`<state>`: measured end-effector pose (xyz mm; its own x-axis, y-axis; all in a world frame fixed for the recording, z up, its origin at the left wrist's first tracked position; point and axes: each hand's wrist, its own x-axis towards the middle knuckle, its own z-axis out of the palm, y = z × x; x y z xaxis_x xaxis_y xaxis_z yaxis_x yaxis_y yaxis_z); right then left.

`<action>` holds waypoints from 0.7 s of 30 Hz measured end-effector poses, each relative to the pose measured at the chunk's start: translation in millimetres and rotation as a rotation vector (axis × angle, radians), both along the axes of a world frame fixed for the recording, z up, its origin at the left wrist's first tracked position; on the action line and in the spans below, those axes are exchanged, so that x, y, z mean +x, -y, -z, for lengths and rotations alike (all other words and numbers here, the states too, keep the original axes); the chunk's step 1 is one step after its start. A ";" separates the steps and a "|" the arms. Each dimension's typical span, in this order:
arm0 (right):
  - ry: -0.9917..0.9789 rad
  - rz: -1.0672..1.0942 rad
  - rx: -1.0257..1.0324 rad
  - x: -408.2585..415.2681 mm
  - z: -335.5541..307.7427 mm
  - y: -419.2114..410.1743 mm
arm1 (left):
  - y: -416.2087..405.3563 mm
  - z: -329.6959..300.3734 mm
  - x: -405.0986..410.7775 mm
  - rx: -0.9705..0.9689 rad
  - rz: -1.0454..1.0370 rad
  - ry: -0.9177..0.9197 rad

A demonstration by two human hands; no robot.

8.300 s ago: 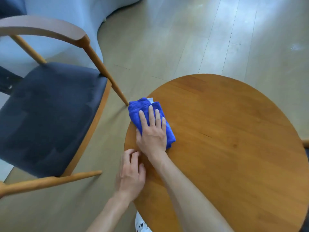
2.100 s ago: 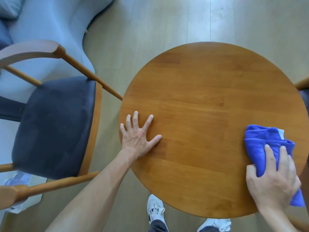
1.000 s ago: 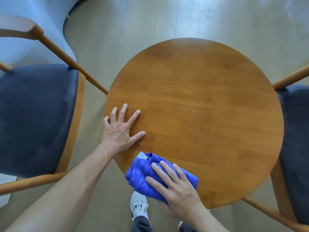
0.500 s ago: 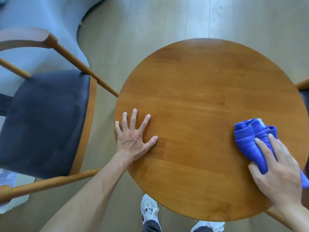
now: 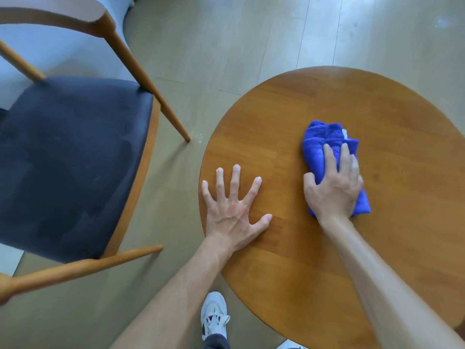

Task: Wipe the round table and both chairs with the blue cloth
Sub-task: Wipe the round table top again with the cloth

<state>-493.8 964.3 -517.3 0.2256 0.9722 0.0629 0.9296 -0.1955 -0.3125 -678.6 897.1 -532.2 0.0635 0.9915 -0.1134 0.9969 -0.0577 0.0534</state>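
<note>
Cloth [image 5: 327, 147], bunched blue with its long axis running away from the person, lies mid-table [image 5: 402, 122] under the right hand [image 5: 333, 187], whose fingers curl over it, while the left hand [image 5: 232, 207] presses flat, fingers spread, toward the chair [image 5: 70, 159].

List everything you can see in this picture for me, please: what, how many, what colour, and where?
round table: one, warm brown wood, right half of view
blue cloth: one, bright blue, bunched on the table under the right hand
chair: one, wooden frame with dark navy seat, left of the table
floor: pale wood planks, all around
sofa-like furniture: one, pale blue, behind the chair
shoe: one fully in view, white, bottom centre
left hand: spread flat on the table edge
right hand: gripping the cloth
</note>
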 end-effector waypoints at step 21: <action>0.073 -0.083 0.049 244.1 0.9 79.7 | 3.1 -5.7 2.3 -0.236 -0.025 -0.087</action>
<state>-249.7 884.6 -518.2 0.1375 0.9827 0.1238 0.9627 -0.1032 -0.2503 -676.3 894.0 -526.5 0.0194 0.9379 -0.3463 0.9993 -0.0292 -0.0231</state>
